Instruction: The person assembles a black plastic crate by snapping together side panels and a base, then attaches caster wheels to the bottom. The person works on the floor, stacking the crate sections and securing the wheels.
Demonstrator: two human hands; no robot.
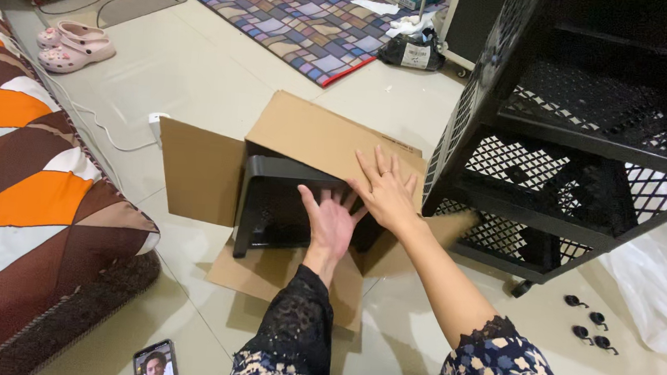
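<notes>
A brown cardboard box (314,134) lies on its side on the tiled floor, flaps spread open toward me. A black mesh tray (277,199) sits inside its mouth. My left hand (331,223) is spread open, palm up, at the tray's front edge. My right hand (385,188) rests flat on the box's top panel, fingers apart, holding nothing.
A black mesh shelf rack (583,136) stands at the right, close to the box. Several small black casters (592,327) lie by a white plastic bag (663,277). An orange and brown quilt (25,179) covers a bed at left. A phone (155,362) lies near my knees. Pink clogs (75,44) and a patterned rug (307,15) lie farther back.
</notes>
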